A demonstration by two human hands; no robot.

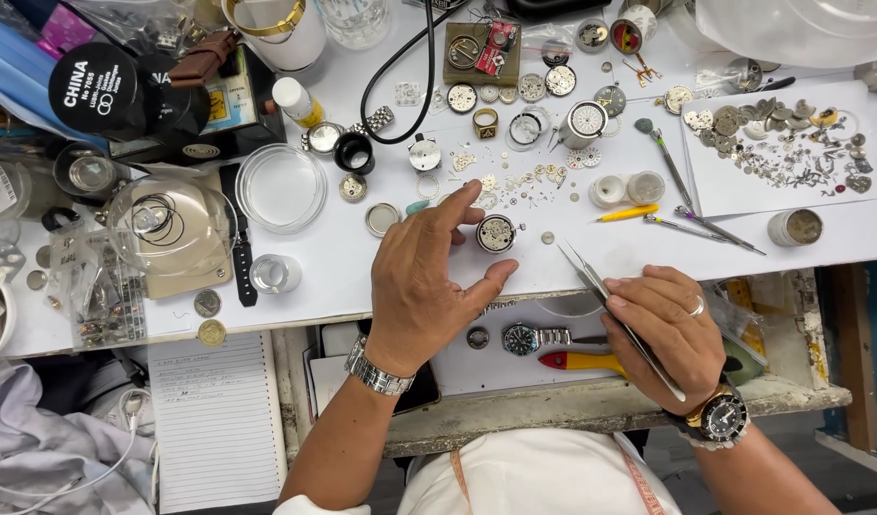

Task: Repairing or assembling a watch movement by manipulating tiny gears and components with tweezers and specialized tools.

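Person, seen from above; both forearms bare to the near edge of the view.

- Left hand [421, 286]: no ring visible. On the wrist, a silver-coloured metal link bracelet [378, 370] of a wristwatch, its dial turned out of sight.
- Right hand [669, 329]: a plain silver-coloured ring [697, 306] on one of the fingers. On the wrist, a wristwatch [721, 418] with a black dial, black bezel and a gold-and-steel coloured case and band.
- Torso: a white garment [538, 474] at near centre, with a narrow orange-pink strap or tape [460, 475] running down each side of the chest. A white sleeve edge [314, 505] shows at the near left, by the left upper arm.
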